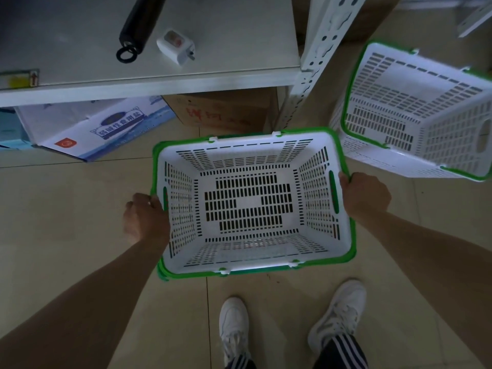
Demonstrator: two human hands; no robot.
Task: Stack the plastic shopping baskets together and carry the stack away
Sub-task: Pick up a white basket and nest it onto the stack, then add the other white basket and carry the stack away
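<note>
A white slotted shopping basket with a green rim (251, 203) is upright in front of me over the tiled floor. A second green rim shows just under its left edge, so it seems nested in another basket. My left hand (145, 218) grips the left short side. My right hand (364, 194) grips the right short side. Another white and green basket (415, 110) lies tilted at the right, its opening turned toward me, apart from both hands.
A metal shelf (149, 81) stands ahead, with a black tube (138, 25) and a white charger (175, 46) on top. Cardboard boxes (98, 129) sit beneath it. A white perforated upright (316, 62) rises between shelf and tilted basket. My white shoes (287, 326) are below.
</note>
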